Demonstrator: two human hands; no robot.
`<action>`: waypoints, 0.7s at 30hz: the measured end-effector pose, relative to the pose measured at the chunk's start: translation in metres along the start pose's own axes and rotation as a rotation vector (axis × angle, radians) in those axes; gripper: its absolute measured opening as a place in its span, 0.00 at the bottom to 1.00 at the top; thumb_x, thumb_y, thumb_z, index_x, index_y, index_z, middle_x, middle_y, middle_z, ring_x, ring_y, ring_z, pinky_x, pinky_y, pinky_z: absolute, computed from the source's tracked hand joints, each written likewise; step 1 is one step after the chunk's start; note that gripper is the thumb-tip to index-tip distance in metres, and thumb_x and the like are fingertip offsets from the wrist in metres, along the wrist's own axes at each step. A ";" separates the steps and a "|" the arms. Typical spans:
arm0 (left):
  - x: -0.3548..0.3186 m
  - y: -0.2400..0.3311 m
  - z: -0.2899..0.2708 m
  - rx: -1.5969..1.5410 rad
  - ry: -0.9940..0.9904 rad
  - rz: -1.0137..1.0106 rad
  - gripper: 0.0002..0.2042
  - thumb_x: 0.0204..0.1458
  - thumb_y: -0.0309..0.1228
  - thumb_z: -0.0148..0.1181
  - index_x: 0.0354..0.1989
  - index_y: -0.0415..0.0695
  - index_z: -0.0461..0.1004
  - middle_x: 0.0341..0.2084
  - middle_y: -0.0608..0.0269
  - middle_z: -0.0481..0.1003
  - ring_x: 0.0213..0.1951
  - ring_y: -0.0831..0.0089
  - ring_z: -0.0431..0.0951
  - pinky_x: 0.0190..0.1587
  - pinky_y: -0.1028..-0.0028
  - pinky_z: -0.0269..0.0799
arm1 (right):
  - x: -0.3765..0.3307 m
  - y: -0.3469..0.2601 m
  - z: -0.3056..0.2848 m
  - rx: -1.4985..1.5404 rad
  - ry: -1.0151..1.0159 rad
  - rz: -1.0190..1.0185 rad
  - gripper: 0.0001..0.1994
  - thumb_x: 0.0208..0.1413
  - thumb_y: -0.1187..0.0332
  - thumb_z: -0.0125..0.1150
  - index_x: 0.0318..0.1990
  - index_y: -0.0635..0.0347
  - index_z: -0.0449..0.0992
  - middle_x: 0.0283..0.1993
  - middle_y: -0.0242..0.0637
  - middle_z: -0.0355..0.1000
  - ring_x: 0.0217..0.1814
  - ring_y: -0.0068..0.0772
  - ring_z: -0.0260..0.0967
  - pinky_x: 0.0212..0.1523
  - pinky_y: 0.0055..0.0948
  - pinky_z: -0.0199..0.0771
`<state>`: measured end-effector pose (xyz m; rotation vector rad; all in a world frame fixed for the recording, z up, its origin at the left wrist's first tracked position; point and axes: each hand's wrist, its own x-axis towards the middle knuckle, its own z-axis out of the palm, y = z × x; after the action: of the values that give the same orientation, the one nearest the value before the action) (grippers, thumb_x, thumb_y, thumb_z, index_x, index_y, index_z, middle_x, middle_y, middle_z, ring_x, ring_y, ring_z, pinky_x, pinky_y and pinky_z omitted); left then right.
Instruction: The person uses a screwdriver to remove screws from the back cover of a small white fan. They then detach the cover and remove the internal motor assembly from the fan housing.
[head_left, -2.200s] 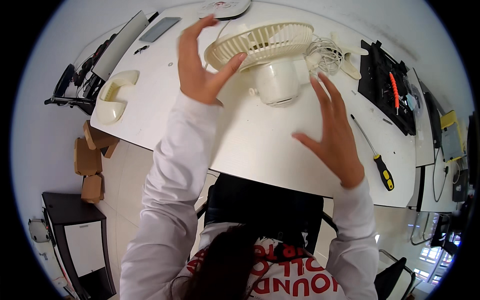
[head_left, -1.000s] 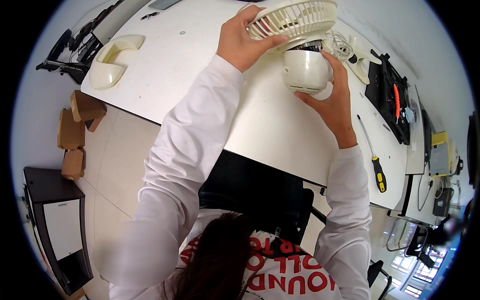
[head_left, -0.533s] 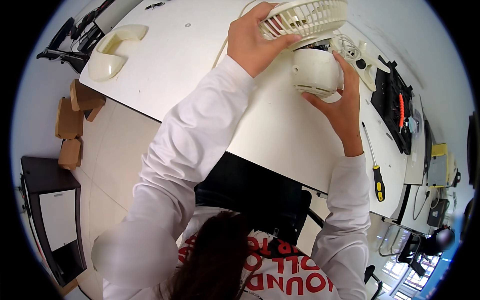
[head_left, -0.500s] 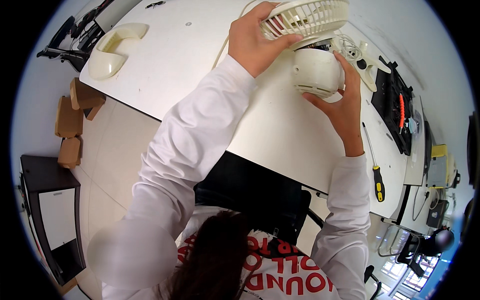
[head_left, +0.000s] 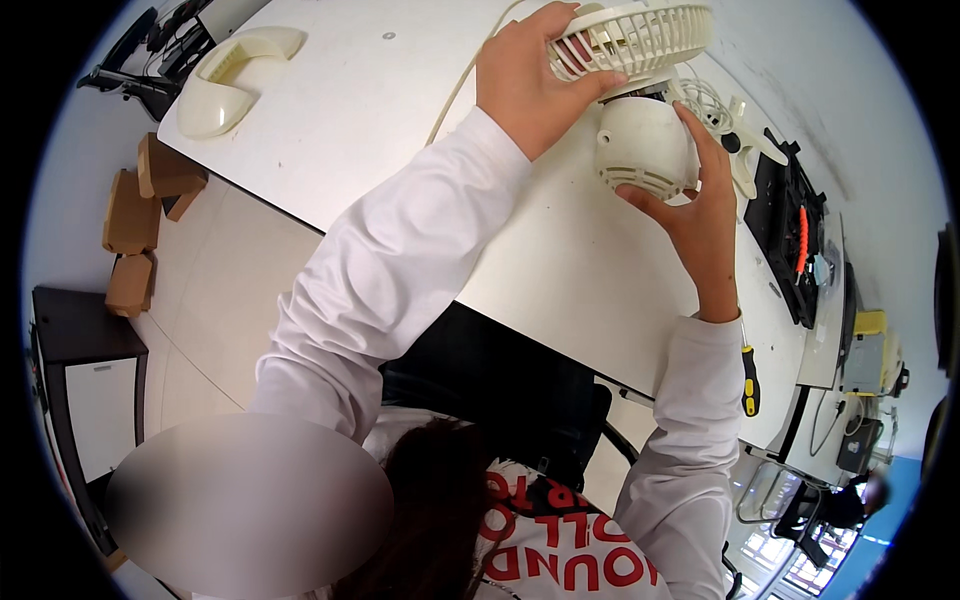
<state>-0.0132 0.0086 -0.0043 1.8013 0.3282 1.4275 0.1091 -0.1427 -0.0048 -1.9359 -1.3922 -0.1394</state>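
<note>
My left hand (head_left: 535,85) is closed round the left side of a cream plastic fan grille (head_left: 672,38), its thumb along the lower rim. Just below the grille, my right hand (head_left: 708,220) grips a rounded cream motor cover (head_left: 640,148) with vent slots and a small hole in its side. Fingers wrap its right side and the thumb presses underneath. Between grille and cover a dark gap shows metal motor parts. Both pieces are held over the far part of the white table (head_left: 540,260). Whether cover and motor touch inside cannot be seen.
A curved cream plastic shell (head_left: 225,85) lies at the table's far left. Behind my right hand are a coiled cord (head_left: 708,105) and a cream bracket (head_left: 742,150). A black tool case (head_left: 785,240) and a yellow-black screwdriver (head_left: 750,385) lie right. Cardboard boxes (head_left: 133,215) stand on the floor.
My hands, the grille and the cover appear slightly further right, while the whole view has shifted a little. My right forearm now hides part of the screwdriver's shaft. Both grips look the same.
</note>
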 end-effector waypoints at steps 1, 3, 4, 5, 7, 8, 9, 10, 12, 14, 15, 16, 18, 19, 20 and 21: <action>0.001 0.001 -0.001 0.006 -0.005 -0.004 0.21 0.39 0.26 0.66 0.45 0.36 0.70 0.36 0.52 0.76 0.39 0.66 0.77 0.43 0.73 0.71 | 0.000 -0.002 0.000 0.001 -0.004 0.010 0.41 0.27 0.65 0.77 0.56 0.45 0.65 0.53 0.42 0.61 0.50 0.43 0.65 0.48 0.34 0.69; -0.006 -0.021 0.018 -0.176 0.115 0.066 0.23 0.40 0.26 0.65 0.47 0.36 0.68 0.38 0.50 0.74 0.41 0.65 0.76 0.45 0.72 0.70 | -0.002 -0.011 0.005 -0.108 -0.020 0.001 0.40 0.27 0.65 0.77 0.56 0.46 0.65 0.53 0.43 0.61 0.50 0.45 0.64 0.49 0.36 0.68; -0.008 -0.028 0.023 -0.262 0.175 0.098 0.24 0.40 0.26 0.65 0.48 0.36 0.67 0.39 0.49 0.74 0.42 0.64 0.75 0.45 0.72 0.69 | -0.004 -0.013 0.008 -0.158 -0.031 -0.004 0.39 0.28 0.65 0.76 0.55 0.47 0.65 0.53 0.43 0.61 0.50 0.45 0.64 0.49 0.37 0.68; -0.008 -0.037 0.022 -0.261 0.141 0.048 0.25 0.40 0.26 0.65 0.49 0.36 0.65 0.41 0.48 0.72 0.44 0.62 0.74 0.46 0.71 0.69 | -0.003 -0.015 0.011 -0.161 -0.027 -0.009 0.39 0.28 0.65 0.76 0.55 0.47 0.66 0.53 0.44 0.62 0.51 0.47 0.64 0.50 0.38 0.67; -0.002 -0.032 0.020 -0.278 0.062 -0.047 0.28 0.40 0.26 0.65 0.52 0.37 0.62 0.44 0.44 0.69 0.47 0.59 0.71 0.48 0.70 0.67 | 0.002 -0.014 0.013 -0.183 -0.006 -0.009 0.37 0.29 0.65 0.76 0.54 0.48 0.67 0.52 0.44 0.62 0.52 0.50 0.62 0.51 0.41 0.65; -0.004 -0.030 0.008 -0.200 -0.083 0.006 0.30 0.40 0.26 0.65 0.54 0.37 0.60 0.46 0.43 0.68 0.48 0.57 0.70 0.49 0.68 0.66 | 0.002 -0.013 0.012 -0.115 -0.030 -0.003 0.37 0.30 0.65 0.75 0.54 0.48 0.66 0.53 0.45 0.61 0.53 0.51 0.61 0.52 0.42 0.63; -0.001 -0.005 -0.017 -0.129 -0.232 0.065 0.31 0.41 0.27 0.64 0.55 0.37 0.59 0.47 0.43 0.66 0.49 0.55 0.69 0.49 0.67 0.66 | 0.002 -0.011 0.008 -0.055 -0.045 0.006 0.37 0.30 0.65 0.75 0.54 0.49 0.66 0.54 0.46 0.60 0.54 0.53 0.60 0.53 0.43 0.62; 0.001 0.001 -0.021 -0.063 -0.225 0.059 0.29 0.40 0.28 0.65 0.52 0.38 0.61 0.44 0.46 0.68 0.46 0.57 0.70 0.47 0.68 0.66 | 0.004 -0.011 0.008 0.014 -0.065 0.003 0.37 0.30 0.65 0.75 0.54 0.49 0.65 0.54 0.46 0.59 0.55 0.54 0.58 0.54 0.44 0.61; 0.001 0.001 -0.013 0.051 -0.060 -0.016 0.23 0.36 0.30 0.68 0.43 0.40 0.67 0.34 0.55 0.72 0.37 0.64 0.73 0.41 0.71 0.69 | 0.003 -0.013 0.017 -0.026 -0.008 -0.052 0.38 0.30 0.65 0.75 0.55 0.50 0.64 0.56 0.48 0.57 0.57 0.56 0.56 0.55 0.44 0.60; -0.002 -0.007 -0.001 0.068 0.087 -0.085 0.18 0.35 0.32 0.70 0.34 0.39 0.72 0.26 0.63 0.75 0.30 0.73 0.75 0.36 0.76 0.69 | 0.002 -0.010 0.026 -0.065 0.035 -0.078 0.40 0.29 0.66 0.75 0.55 0.51 0.62 0.59 0.50 0.51 0.59 0.57 0.52 0.56 0.43 0.59; -0.001 -0.010 0.000 0.046 0.081 -0.078 0.17 0.36 0.31 0.70 0.33 0.38 0.71 0.26 0.64 0.75 0.30 0.77 0.73 0.35 0.78 0.68 | 0.002 -0.008 0.028 -0.100 0.063 -0.085 0.39 0.29 0.67 0.75 0.55 0.50 0.62 0.59 0.50 0.51 0.60 0.56 0.52 0.56 0.43 0.59; 0.000 -0.012 0.001 0.023 0.074 -0.070 0.16 0.37 0.31 0.70 0.31 0.37 0.71 0.26 0.65 0.74 0.29 0.81 0.71 0.35 0.80 0.67 | 0.000 -0.007 0.031 -0.135 0.091 -0.092 0.39 0.29 0.67 0.74 0.55 0.50 0.62 0.60 0.50 0.52 0.60 0.56 0.51 0.56 0.43 0.59; 0.002 -0.016 0.002 0.009 0.081 -0.068 0.16 0.38 0.31 0.70 0.32 0.37 0.71 0.26 0.64 0.75 0.29 0.80 0.72 0.34 0.79 0.68 | -0.005 -0.016 0.031 -0.203 0.108 -0.081 0.37 0.30 0.70 0.73 0.54 0.46 0.64 0.60 0.47 0.52 0.61 0.53 0.50 0.55 0.42 0.61; 0.003 -0.016 0.001 0.003 0.084 -0.066 0.16 0.38 0.30 0.70 0.33 0.37 0.71 0.26 0.63 0.75 0.29 0.80 0.72 0.33 0.79 0.69 | -0.007 -0.019 0.027 -0.207 0.086 -0.096 0.37 0.30 0.70 0.73 0.54 0.45 0.64 0.60 0.46 0.52 0.61 0.53 0.49 0.55 0.41 0.61; 0.005 -0.015 -0.001 -0.016 0.075 -0.087 0.16 0.38 0.30 0.70 0.33 0.36 0.71 0.26 0.63 0.75 0.29 0.80 0.72 0.33 0.79 0.69 | -0.009 -0.022 0.023 -0.212 0.064 -0.111 0.36 0.30 0.71 0.73 0.53 0.44 0.64 0.60 0.45 0.52 0.61 0.53 0.49 0.55 0.41 0.62; 0.005 -0.015 -0.004 -0.036 0.065 -0.113 0.16 0.38 0.30 0.70 0.33 0.36 0.71 0.26 0.63 0.75 0.29 0.80 0.72 0.34 0.79 0.69 | -0.012 -0.024 0.020 -0.217 0.038 -0.124 0.36 0.30 0.71 0.73 0.53 0.43 0.64 0.60 0.44 0.52 0.62 0.52 0.49 0.54 0.41 0.62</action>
<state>-0.0111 0.0231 -0.0114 1.6841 0.4282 1.4058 0.0775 -0.1362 -0.0126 -2.0089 -1.5242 -0.3993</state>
